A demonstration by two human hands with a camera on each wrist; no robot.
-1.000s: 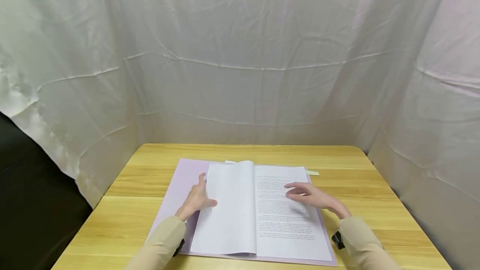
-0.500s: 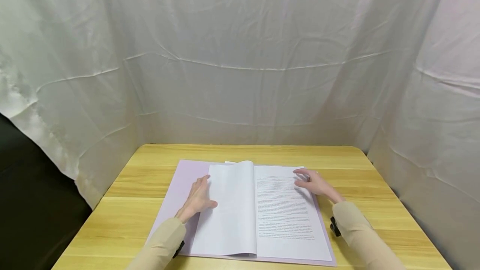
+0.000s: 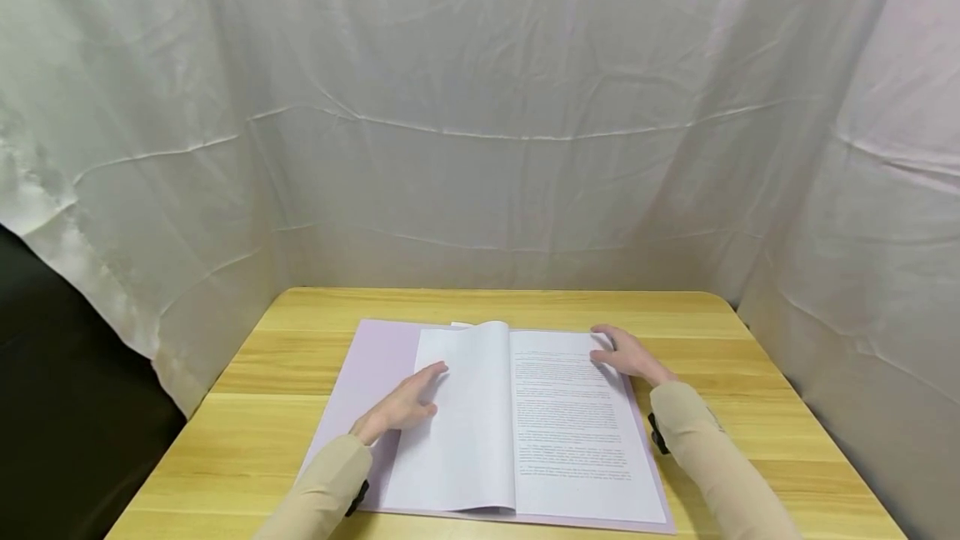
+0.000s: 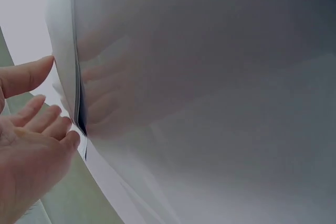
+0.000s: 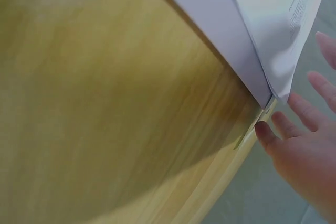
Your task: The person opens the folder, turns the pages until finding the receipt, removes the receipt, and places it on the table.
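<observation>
A lilac folder [image 3: 378, 365] lies spread out with a stack of papers in it. Its left page [image 3: 465, 432] is blank and bulges towards the middle fold; dense print covers the right page [image 3: 570, 440]. My left hand [image 3: 402, 404] reaches over the blank page's outer edge, thumb and fingers apart. In the left wrist view those fingers [image 4: 39, 121] are beside the page edges. At the printed page's upper right corner is my right hand [image 3: 628, 354], fingers spread. The right wrist view has its fingertips [image 5: 266, 134] right by the corner of the folder and sheets.
The folder rests on a wooden table [image 3: 750, 407] near its front edge. Wood surface extends to both sides and behind. Pale grey curtains [image 3: 480, 123] hang around the back and sides, with a black area [image 3: 60, 390] at the lower left.
My right hand has moved from over the printed text up to the page's top right corner, covering a pale tab there. My left hand's fingers have swung right over the blank page.
</observation>
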